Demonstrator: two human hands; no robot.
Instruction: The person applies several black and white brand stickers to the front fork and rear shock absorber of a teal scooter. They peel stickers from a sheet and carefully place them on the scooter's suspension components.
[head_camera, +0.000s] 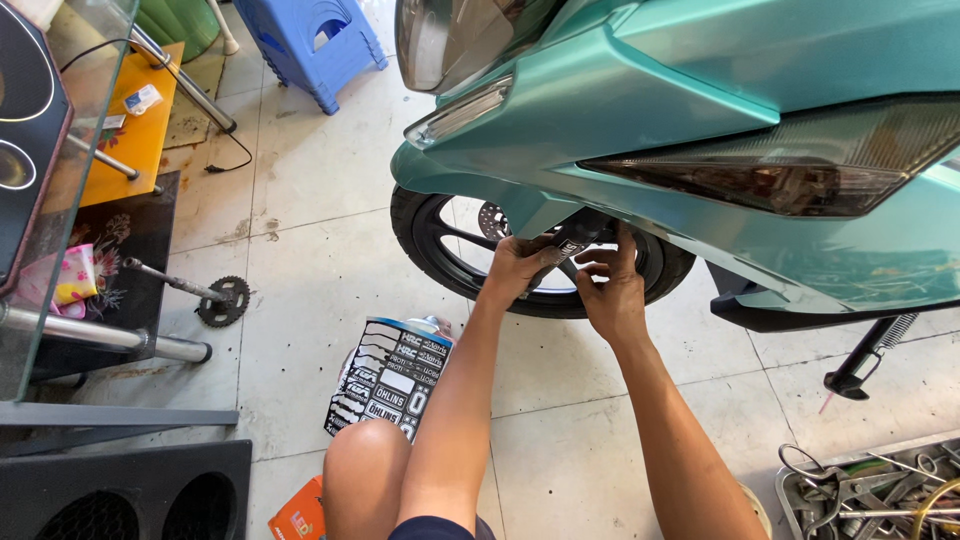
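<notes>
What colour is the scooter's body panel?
Teal green scooter body panel, clearest in the head view.

the scooter's teal body panel (640, 110) is glossy painted plastic with a faint metallic sheen, its lamp lenses (800, 170) smooth and clear. the front tyre (425, 250) is matt black rubber around a satin black wheel. the floor tiles (300, 160) are pale, glazed and stained. near left, a glossy printed sticker sheet (392, 378); far left, a blue plastic stool (315, 40); near right, bare metal tools (880, 490).
</notes>
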